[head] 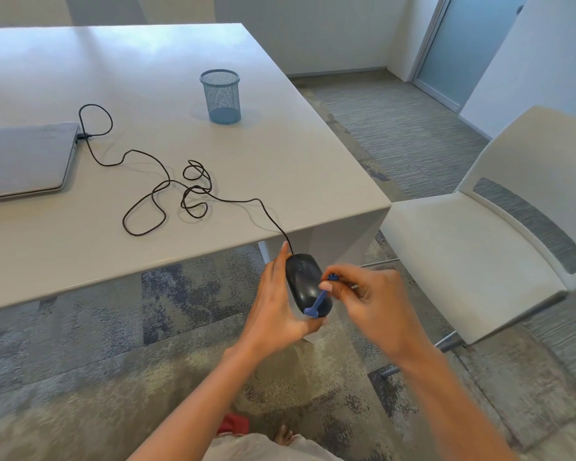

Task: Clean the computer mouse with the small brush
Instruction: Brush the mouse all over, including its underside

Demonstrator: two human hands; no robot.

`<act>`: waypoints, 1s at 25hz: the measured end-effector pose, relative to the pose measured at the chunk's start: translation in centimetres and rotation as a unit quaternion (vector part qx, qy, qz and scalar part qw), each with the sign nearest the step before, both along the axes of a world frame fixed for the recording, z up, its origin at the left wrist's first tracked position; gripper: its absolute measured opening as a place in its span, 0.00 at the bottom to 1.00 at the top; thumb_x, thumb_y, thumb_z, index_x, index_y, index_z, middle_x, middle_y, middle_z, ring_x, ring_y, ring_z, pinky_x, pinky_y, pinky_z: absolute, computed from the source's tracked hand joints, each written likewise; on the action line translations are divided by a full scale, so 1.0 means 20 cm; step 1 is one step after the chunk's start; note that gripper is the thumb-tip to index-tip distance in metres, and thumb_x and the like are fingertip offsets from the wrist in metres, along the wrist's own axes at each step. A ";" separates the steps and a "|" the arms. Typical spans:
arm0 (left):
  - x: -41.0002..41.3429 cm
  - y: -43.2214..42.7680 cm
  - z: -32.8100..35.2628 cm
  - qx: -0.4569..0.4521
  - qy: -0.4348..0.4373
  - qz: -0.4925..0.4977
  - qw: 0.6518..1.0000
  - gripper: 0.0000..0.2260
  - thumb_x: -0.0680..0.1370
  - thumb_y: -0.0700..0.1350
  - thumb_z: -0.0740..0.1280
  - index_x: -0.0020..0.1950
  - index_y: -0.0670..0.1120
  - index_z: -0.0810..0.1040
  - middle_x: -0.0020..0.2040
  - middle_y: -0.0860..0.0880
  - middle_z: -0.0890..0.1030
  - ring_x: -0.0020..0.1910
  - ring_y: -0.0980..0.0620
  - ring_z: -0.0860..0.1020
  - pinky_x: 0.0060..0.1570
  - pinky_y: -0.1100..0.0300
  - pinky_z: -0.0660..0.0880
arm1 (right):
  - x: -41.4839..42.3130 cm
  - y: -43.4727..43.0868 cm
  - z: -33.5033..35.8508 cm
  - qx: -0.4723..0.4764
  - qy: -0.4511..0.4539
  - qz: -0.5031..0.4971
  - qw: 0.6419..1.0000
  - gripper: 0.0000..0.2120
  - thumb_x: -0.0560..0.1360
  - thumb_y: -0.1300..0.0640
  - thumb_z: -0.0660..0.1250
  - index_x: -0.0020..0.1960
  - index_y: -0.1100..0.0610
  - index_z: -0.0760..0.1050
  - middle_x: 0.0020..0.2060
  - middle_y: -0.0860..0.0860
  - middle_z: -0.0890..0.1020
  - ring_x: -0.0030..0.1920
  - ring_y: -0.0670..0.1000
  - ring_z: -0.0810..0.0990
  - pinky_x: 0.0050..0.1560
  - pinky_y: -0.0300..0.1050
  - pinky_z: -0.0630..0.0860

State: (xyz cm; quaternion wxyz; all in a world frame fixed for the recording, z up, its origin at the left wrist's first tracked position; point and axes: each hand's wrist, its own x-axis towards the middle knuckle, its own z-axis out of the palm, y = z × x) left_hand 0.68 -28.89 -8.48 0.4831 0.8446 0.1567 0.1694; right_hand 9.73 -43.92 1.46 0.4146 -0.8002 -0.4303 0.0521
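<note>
A black wired computer mouse (302, 280) is held in the air just below the table's near corner. My left hand (275, 307) cups it from the left and underneath. My right hand (368, 296) pinches a small blue brush (318, 302) by its handle. The brush head rests on the mouse's rear end, close to my left fingers. The mouse's black cable (167, 194) runs up over the table edge, lies in loose loops on the top and ends at the laptop.
A closed grey laptop (24, 161) lies at the left of the white table (280, 154). A blue mesh pen cup (221, 96) stands further back. A white chair (479, 234) stands close on the right. Patterned carpet covers the floor.
</note>
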 end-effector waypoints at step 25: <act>-0.04 0.03 0.02 0.010 0.012 0.001 1.000 0.59 0.63 0.58 0.80 0.81 0.60 0.42 0.73 0.56 0.61 0.74 0.54 0.63 0.69 0.51 0.69 | -0.10 0.02 -0.01 0.083 0.030 -0.120 0.989 0.04 0.75 0.56 0.72 0.47 0.47 0.83 0.36 0.39 0.85 0.39 0.41 0.85 0.39 0.40 0.83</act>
